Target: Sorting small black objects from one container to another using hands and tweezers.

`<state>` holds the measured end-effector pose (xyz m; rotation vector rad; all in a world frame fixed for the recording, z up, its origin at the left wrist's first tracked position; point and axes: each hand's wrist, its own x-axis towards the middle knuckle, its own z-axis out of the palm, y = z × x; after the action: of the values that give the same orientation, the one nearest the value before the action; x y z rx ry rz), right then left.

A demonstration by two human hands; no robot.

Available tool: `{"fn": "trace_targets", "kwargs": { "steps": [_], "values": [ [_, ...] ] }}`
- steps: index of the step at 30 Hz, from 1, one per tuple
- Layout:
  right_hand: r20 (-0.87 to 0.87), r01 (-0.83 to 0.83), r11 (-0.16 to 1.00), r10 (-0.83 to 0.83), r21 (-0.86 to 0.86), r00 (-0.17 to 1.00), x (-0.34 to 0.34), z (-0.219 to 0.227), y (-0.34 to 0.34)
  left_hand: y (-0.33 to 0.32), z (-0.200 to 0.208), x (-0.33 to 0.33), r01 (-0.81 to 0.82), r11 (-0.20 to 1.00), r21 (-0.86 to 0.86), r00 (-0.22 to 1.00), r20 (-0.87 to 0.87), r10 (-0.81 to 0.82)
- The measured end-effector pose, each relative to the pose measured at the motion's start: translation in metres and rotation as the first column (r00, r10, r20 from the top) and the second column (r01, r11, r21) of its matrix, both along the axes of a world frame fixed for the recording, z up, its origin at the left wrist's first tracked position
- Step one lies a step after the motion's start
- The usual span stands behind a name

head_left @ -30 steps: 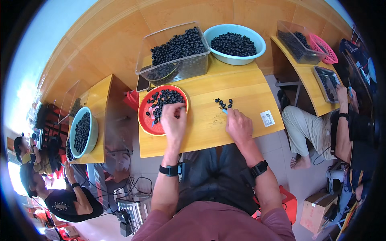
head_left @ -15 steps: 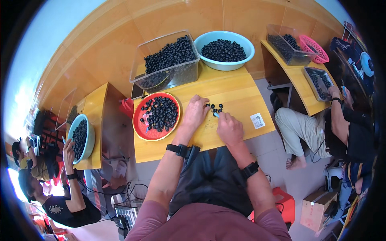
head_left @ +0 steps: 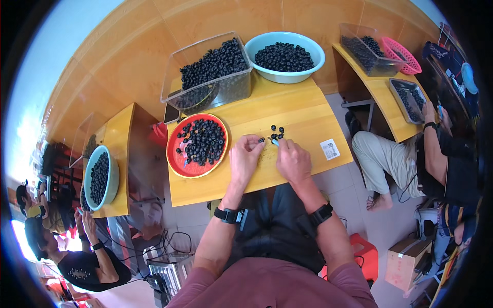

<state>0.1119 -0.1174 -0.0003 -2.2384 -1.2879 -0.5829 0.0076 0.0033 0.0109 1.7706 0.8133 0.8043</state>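
Over the wooden table [head_left: 303,110], my left hand [head_left: 244,158] is closed in a pinch on a small black bead-like piece [head_left: 262,139]. My right hand [head_left: 294,163] grips a slim tool with a light blue end [head_left: 276,142]; most of it is hidden in the fingers. Its tip points toward the pinched piece; whether they touch I cannot tell. Several loose black pieces [head_left: 277,135] lie just beyond my hands. Left of my left hand stands a red round tray [head_left: 177,165] with many such pieces in it.
A clear plastic bin [head_left: 233,87] and a light blue basin [head_left: 290,77], both heaped with black pieces, stand at the table's back. A white label [head_left: 329,149] lies at right. Co-workers sit at side tables, with a blue basin [head_left: 115,177] left and a metal tray [head_left: 422,119] right.
My left hand has drawn back toward me and now pinches a piece between its fingertips. The loose pieces beyond it are spread differently. My right hand has stayed nearly in place.
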Motion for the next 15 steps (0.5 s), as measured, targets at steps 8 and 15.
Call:
{"fn": "trace_targets", "kwargs": {
  "steps": [8, 15],
  "values": [
    [0.010, -0.002, 1.000, 0.002, -0.016, 1.000, -0.0021, 0.0012, 0.0006, -0.0046, -0.0074, -0.0084, 0.005, 0.997, 0.077, 0.999, 0.043, -0.008],
    [0.024, -0.010, 0.999, 0.011, -0.032, 1.000, -0.0016, 0.0033, -0.0026, -0.0101, -0.0121, -0.0016, 0.006, 0.999, -0.044, 0.994, 0.114, 0.000]
  ]
}}
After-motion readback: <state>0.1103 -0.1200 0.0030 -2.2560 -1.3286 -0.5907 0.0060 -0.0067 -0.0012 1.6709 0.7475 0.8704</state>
